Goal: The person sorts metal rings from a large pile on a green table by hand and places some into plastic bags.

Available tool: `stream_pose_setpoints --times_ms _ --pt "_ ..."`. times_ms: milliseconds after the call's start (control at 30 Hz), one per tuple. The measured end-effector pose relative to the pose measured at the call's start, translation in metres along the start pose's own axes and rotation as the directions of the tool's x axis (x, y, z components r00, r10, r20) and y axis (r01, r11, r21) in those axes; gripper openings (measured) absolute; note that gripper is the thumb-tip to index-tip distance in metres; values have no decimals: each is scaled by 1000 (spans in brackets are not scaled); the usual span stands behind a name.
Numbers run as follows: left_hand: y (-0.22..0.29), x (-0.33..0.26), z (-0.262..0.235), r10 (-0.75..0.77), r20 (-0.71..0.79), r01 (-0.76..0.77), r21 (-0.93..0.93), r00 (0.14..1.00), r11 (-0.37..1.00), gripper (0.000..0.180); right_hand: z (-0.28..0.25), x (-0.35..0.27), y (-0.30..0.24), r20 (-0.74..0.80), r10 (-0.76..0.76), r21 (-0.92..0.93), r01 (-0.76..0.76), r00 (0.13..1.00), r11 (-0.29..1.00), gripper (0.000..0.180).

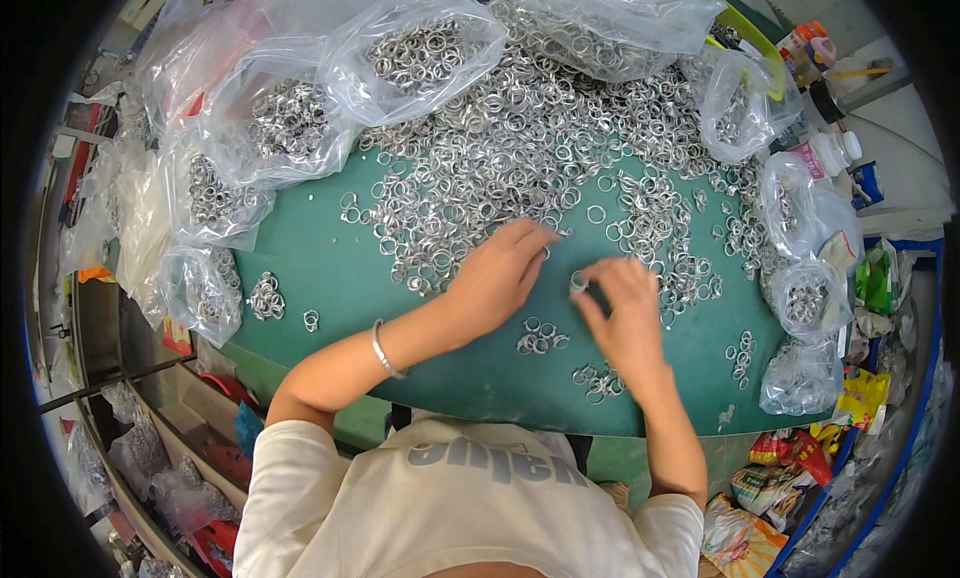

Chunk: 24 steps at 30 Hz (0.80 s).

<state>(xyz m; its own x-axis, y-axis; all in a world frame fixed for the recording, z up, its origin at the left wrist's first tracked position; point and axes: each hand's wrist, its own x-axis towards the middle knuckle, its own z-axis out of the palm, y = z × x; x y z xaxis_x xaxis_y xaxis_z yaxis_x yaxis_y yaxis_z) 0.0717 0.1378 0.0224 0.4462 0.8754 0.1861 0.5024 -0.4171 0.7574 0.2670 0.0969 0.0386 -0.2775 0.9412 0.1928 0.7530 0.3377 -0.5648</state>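
Metal rings (520, 148) heaped, left hand (497, 278) touching, right hand (622, 313) pinching one ring (579, 281)

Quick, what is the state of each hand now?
Left hand: open, fingers resting on the heap of metal rings.
Right hand: closed, pinching one ring at its fingertips.

Clear plastic bags of metal rings ring the green table: one at top centre (420, 53), one beside it at upper left (285, 118), two smaller down the left edge (215, 193) (200, 293). Big clear bag at top right (610, 13). More small clear ones down the right edge (740, 103) (805, 298) (800, 378). White bottle with pink label (825, 156) at right. Crumpled green packet (875, 278) by the right rim. Red-yellow printed wrappers (790, 463) on the floor at lower right.
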Motion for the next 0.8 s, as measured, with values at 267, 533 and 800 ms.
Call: stream_pose_setpoints --times_ms 267,533,800 --pt "27 -59 10 77 189 -80 8 979 997 42 2 -19 -4 140 25 186 -51 990 981 18" --pt "32 -88 39 215 267 -254 122 940 959 45 38 41 9 26 -221 13 221 975 975 23" --pt "-9 -76 -33 -55 -200 123 344 978 931 36 25 30 23 -73 -140 -152 127 987 980 20"
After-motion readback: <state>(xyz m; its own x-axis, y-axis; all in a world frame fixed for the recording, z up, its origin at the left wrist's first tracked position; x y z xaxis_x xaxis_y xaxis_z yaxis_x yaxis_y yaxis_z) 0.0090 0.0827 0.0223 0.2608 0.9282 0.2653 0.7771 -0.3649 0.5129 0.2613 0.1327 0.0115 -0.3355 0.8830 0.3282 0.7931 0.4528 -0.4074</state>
